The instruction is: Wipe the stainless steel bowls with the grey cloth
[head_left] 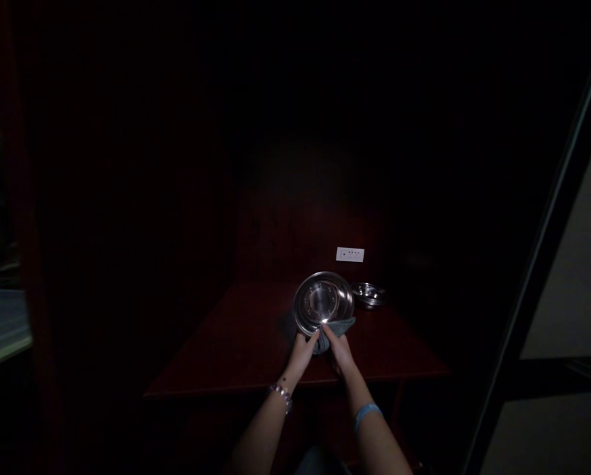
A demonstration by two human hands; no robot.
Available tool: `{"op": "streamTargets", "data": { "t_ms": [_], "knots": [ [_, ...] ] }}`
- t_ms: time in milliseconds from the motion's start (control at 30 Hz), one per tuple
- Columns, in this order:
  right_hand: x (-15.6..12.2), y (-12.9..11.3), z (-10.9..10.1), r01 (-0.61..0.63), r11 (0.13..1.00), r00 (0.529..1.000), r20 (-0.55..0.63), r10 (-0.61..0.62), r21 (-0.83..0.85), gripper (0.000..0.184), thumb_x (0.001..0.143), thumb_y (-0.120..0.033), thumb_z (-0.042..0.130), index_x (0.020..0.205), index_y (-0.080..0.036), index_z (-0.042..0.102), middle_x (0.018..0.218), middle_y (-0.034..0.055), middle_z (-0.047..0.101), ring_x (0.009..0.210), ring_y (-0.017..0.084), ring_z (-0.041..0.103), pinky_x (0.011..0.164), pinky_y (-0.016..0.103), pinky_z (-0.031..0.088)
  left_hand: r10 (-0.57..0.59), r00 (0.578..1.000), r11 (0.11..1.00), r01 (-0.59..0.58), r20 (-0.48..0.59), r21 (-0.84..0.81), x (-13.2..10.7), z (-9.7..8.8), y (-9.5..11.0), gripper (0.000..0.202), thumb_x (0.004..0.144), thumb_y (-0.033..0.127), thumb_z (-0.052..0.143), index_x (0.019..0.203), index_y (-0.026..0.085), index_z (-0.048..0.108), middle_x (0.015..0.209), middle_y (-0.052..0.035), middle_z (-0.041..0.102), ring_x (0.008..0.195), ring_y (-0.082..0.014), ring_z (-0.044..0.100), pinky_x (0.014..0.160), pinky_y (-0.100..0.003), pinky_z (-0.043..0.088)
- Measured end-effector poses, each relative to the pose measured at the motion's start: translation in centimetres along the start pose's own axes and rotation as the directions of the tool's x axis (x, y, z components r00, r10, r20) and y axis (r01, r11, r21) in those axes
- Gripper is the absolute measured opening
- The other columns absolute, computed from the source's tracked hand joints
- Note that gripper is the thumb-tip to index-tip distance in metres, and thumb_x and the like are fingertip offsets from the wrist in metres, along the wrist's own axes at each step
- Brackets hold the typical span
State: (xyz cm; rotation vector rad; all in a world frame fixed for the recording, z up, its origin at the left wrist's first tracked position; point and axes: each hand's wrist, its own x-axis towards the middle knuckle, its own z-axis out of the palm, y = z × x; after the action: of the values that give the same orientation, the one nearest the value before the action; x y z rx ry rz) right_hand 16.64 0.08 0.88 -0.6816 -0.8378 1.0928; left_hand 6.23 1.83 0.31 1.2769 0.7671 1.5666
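Observation:
A shiny metal bowl is held up over the dark red table, tilted so that its inside faces me. My left hand grips the near rim at its lower left, thumb on the rim and the other fingers hidden behind. Beside it, my right hand is closed on a grey-green cloth, which it presses against the bowl's near rim. Part of the cloth hangs down between the two hands. Just right of the held bowl, more metal bowls sit on the table, seemingly stacked.
The dark red tabletop ends at a near edge just in front of my forearms. A white power socket is on the back wall. To the right stands a pale panel with a dark frame. Most of the surroundings are very dark.

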Motion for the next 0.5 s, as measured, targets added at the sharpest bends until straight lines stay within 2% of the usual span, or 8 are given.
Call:
{"op": "streamTargets", "data": {
  "t_ms": [67, 200, 267, 400, 500],
  "knots": [
    [-0.1, -0.2, 0.0, -0.009, 1.000, 1.000, -0.019, 0.009, 0.017, 0.039, 0.068, -0.033, 0.079, 0.102, -0.015, 0.071, 0.104, 0.0119, 0.075, 0.100, 0.026, 0.071, 0.097, 0.040, 0.052, -0.005, 0.999, 1.000, 0.006, -0.037, 0.015, -0.4, 0.3, 0.6, 0.042, 0.071, 0.030, 0.075, 0.109, 0.016, 0.067, 0.127, -0.0147, 0.066, 0.126, -0.0289, 0.056, 0.115, -0.045, 0.034],
    [-0.1, -0.6, -0.1, 0.012, 1.000, 0.990, -0.139, -0.010, 0.018, 0.041, 0.065, -0.033, 0.080, 0.100, -0.013, 0.070, 0.099, 0.0104, 0.076, 0.095, 0.023, 0.072, 0.088, 0.035, 0.057, -0.051, 0.999, 0.999, 0.051, -0.007, -0.010, -1.2, 1.1, 2.0, 0.038, 0.073, 0.026, 0.071, 0.109, 0.015, 0.068, 0.123, -0.0138, 0.069, 0.121, -0.0269, 0.061, 0.108, -0.041, 0.042],
    [0.0, -0.6, -0.2, 0.052, 0.999, 0.976, -0.211, -0.049, 0.011, 0.045, 0.064, -0.035, 0.081, 0.100, -0.012, 0.070, 0.099, 0.0100, 0.076, 0.094, 0.022, 0.072, 0.085, 0.033, 0.058, -0.035, 0.999, 0.999, 0.035, 0.014, 0.008, -1.5, 1.0, 2.4, 0.036, 0.072, 0.025, 0.071, 0.107, 0.015, 0.069, 0.119, -0.0124, 0.071, 0.117, -0.0266, 0.063, 0.104, -0.039, 0.044],
    [0.3, -0.3, -0.5, 0.068, 0.997, 0.952, -0.296, -0.074, -0.029, 0.047, 0.061, -0.037, 0.084, 0.097, -0.010, 0.072, 0.098, 0.0107, 0.077, 0.089, 0.022, 0.073, 0.080, 0.032, 0.058, 0.041, 0.992, 0.985, -0.061, 0.121, 0.160, -1.3, -0.7, 3.5, 0.023, 0.074, 0.026, 0.068, 0.094, 0.017, 0.074, 0.099, -0.0090, 0.077, 0.101, -0.0273, 0.069, 0.098, -0.039, 0.049],
    [0.7, 0.1, -0.5, 0.046, 0.997, 0.950, -0.307, -0.061, -0.058, 0.047, 0.061, -0.039, 0.084, 0.096, -0.009, 0.073, 0.097, 0.0117, 0.077, 0.087, 0.023, 0.073, 0.077, 0.031, 0.059, 0.122, 0.966, 0.953, -0.178, 0.229, 0.246, -0.6, -2.9, 6.1, 0.018, 0.073, 0.026, 0.067, 0.087, 0.018, 0.075, 0.096, -0.0084, 0.077, 0.095, -0.0280, 0.070, 0.095, -0.041, 0.051]
  ]
}}
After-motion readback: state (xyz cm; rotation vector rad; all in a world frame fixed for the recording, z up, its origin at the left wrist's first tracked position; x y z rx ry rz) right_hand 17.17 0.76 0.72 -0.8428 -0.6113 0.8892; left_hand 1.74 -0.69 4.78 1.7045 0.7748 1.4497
